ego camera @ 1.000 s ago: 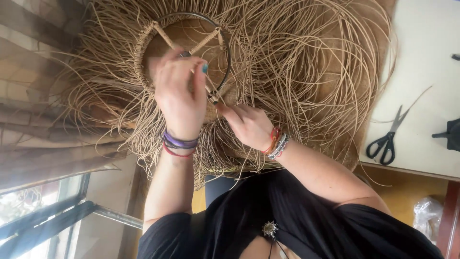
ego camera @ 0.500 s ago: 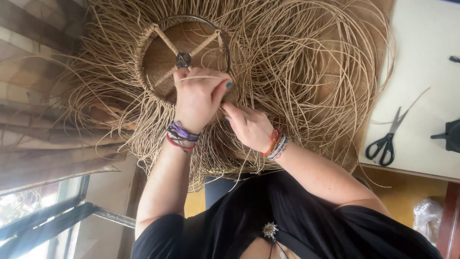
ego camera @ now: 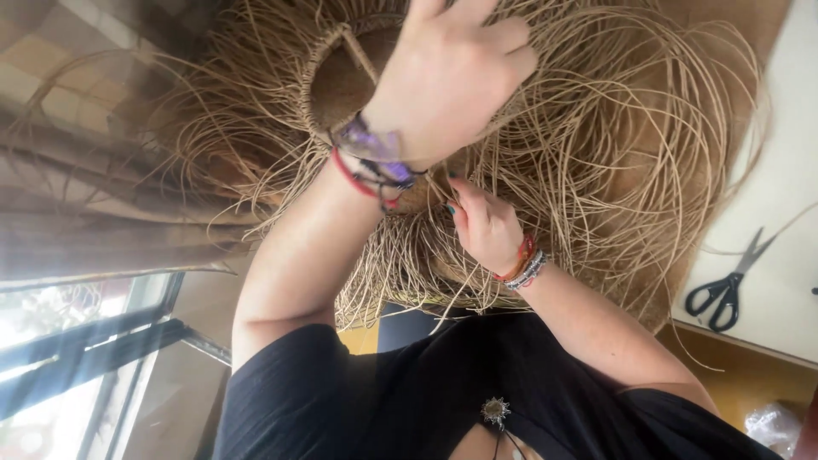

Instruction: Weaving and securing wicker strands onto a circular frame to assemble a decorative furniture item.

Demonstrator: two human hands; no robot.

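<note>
A half-woven rattan basket [ego camera: 328,68] with a round wooden-ribbed opening lies in front of me, long loose rattan strands [ego camera: 613,153] fanning out all round it. My left hand [ego camera: 452,77] is raised close to the camera over the opening. Its fingers are curled shut, and it seems to grip a strand, though the fingertips are hidden. It wears purple and red bracelets. Lower down, my right hand [ego camera: 481,226], with beaded bracelets, pinches strands at the woven edge of the basket.
Black-handled scissors [ego camera: 724,294] lie on a white table top [ego camera: 788,204] at the right, beside the strands. A window with dark frames [ego camera: 77,358] is at the lower left. My black top fills the bottom of the view.
My left hand has lifted up and toward the camera, now covering much of the basket opening. My right hand has stayed at the woven edge. The view has moved in closer.
</note>
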